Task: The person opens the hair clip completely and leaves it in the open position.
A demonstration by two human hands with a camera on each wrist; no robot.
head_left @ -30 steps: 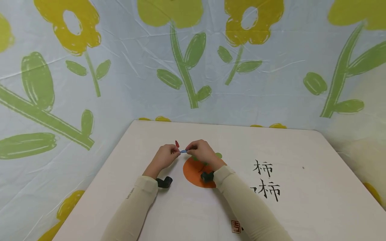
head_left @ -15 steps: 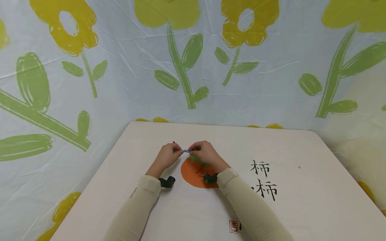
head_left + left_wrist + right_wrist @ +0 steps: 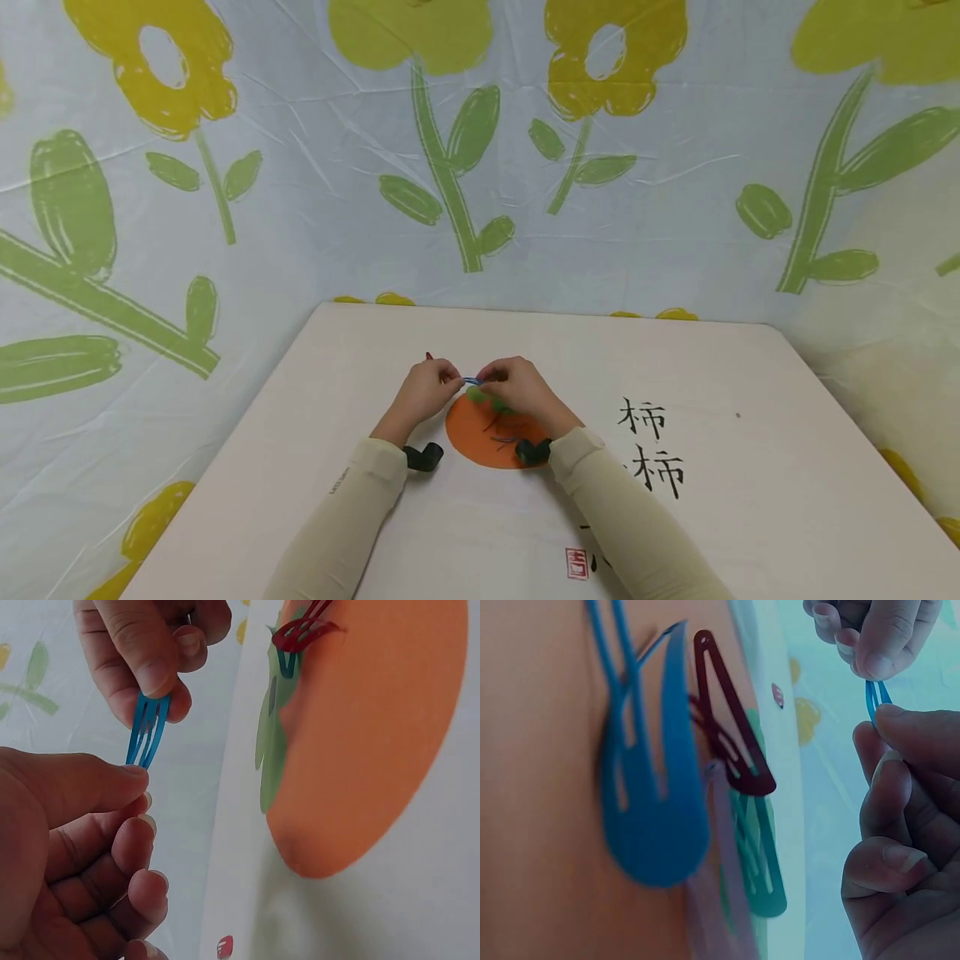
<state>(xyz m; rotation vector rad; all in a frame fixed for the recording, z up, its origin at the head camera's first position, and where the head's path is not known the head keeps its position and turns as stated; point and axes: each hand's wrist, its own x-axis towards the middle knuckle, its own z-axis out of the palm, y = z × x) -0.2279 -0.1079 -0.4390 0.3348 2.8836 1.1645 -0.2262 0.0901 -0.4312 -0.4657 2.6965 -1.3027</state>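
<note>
A blue snap hair clip (image 3: 148, 731) spans the gap between my two hands, over the table. My left hand (image 3: 426, 392) pinches one end between thumb and forefinger, its other fingers loosely curled. At the opposite end, thumb and fingers of my right hand (image 3: 516, 385) pinch the clip. Beneath the hands, more hair clips lie on the printed orange persimmon: a larger-looking blue clip (image 3: 656, 832), a dark red clip (image 3: 735, 731), a green clip (image 3: 763, 862) and a pale purple clip (image 3: 721, 885). The fingertips cover both ends of the held clip.
A small red object (image 3: 225, 946) lies on the table beyond my left hand. The pale table cover (image 3: 720, 517) has printed black characters (image 3: 656, 471) and a red seal (image 3: 577, 564). Flower-patterned cloth (image 3: 300, 208) rises behind the table's far edge.
Both hands, still holding the blue hair clip, have shifted a little to the right over the table. The red object behind the left hand is now more covered. The head view has turned slightly.
</note>
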